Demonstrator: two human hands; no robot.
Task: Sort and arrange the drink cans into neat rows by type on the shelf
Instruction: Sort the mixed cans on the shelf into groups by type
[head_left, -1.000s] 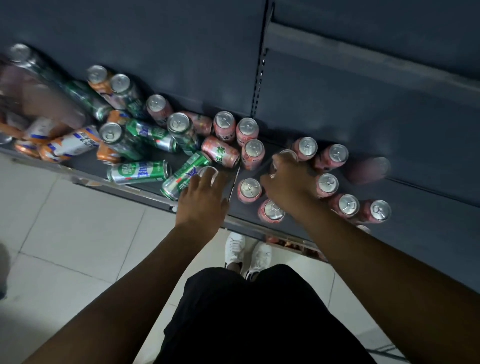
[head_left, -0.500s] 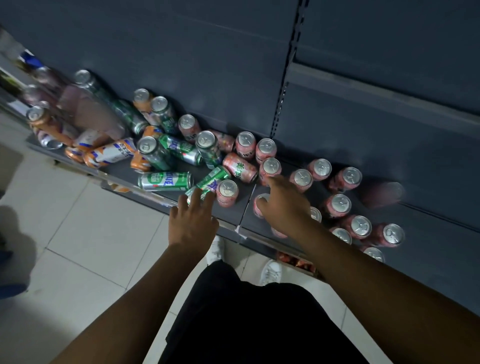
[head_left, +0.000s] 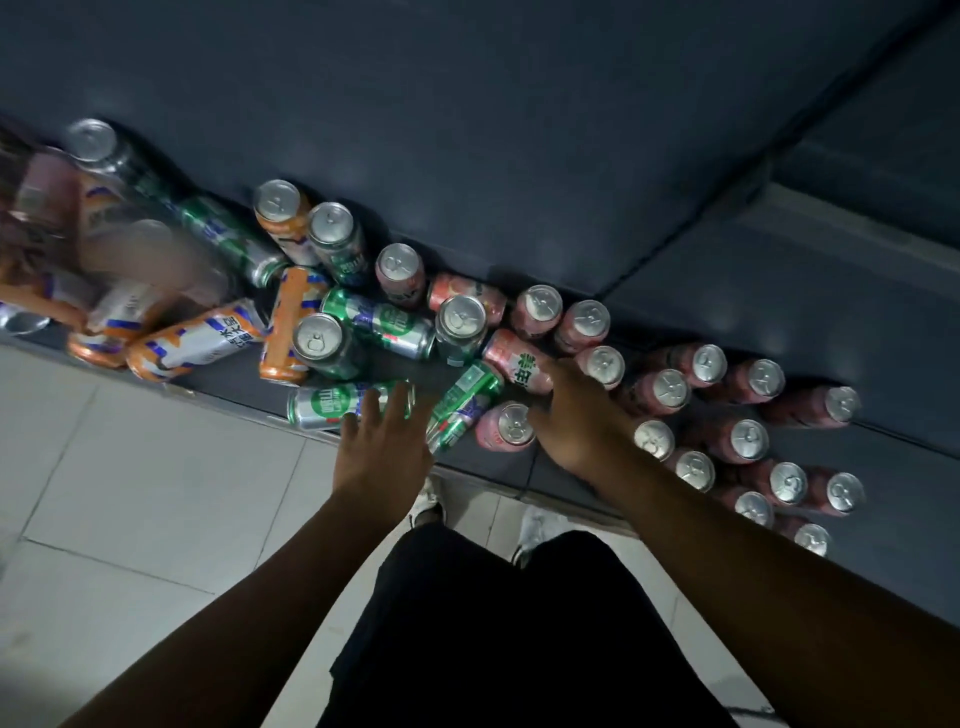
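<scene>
**Shelf**: dark, running from the left edge down to the lower right of the frame, against a dark back panel.

**Pink cans**: upright, silver tops, standing in loose rows from right of centre to the lower right.

**Lying pink can**: on its side at centre, at the right hand's fingers.

**Front pink can**: upright near the shelf's front edge, just left of the right hand.

**Green cans**: some upright, some lying, centre-left, jumbled among the orange ones.

**Front green can**: on its side along the shelf's front edge.

**Slanted green can**: lying between the two hands.

**Orange-and-white cans**: mostly lying, left of frame. Those at the far left are blurred.

**Left hand**: fingers straight and spread, holding nothing, fingertips over the right end of the front green can. Contact cannot be told.

**Right hand**: back toward the camera, fingers reaching onto the lying pink can. Whether it grips cannot be told.

**Floor**: pale tiles, lower left.

**White shoes**: below the shelf edge, centre.
</scene>
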